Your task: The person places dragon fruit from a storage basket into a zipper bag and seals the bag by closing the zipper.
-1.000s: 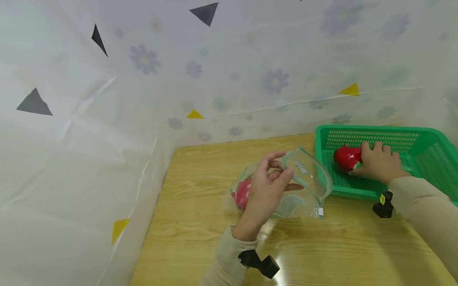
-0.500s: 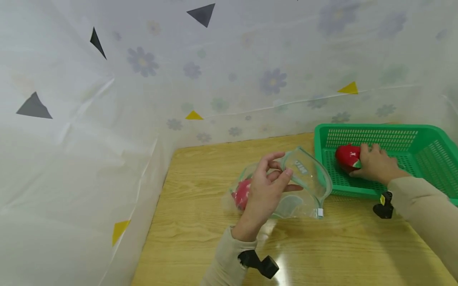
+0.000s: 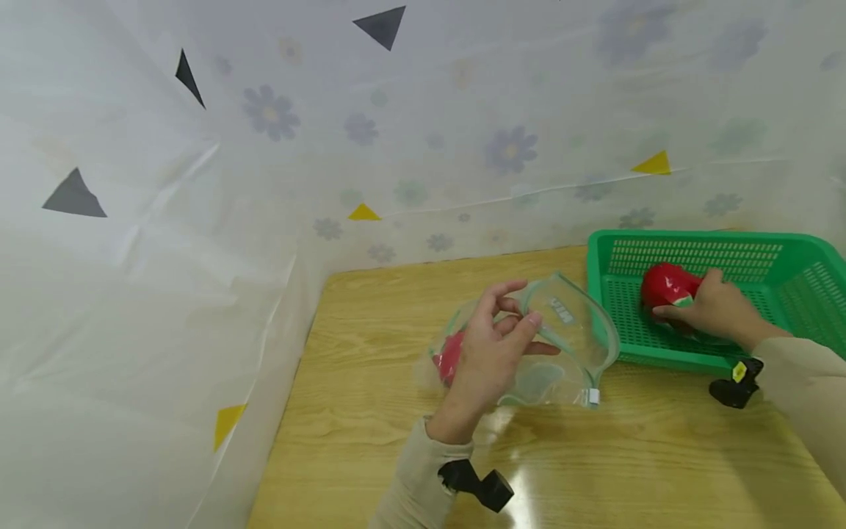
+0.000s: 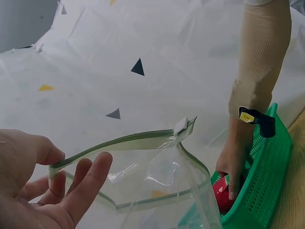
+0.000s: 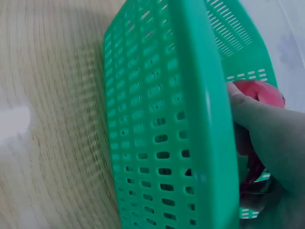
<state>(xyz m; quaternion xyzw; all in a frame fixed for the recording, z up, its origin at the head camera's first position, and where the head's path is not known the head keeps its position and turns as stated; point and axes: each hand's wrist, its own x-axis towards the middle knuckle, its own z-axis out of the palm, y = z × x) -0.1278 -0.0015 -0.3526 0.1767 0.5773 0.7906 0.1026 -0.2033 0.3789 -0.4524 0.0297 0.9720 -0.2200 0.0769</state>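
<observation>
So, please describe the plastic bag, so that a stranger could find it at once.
On the wooden table, find the green basket at the head view's right. To its left, the left hand holds the plastic bag by its edge. Unlike the basket, it is see-through, with a white slider.

Right hand (image 3: 722, 310): moving rightward inside the green basket (image 3: 661, 356). Glossy red item (image 3: 664, 285), one: shifting right along with it.

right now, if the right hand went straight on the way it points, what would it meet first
Beyond the glossy red object the right hand grips, probably the left wall of the green plastic basket, or its floor; depth is unclear.
</observation>
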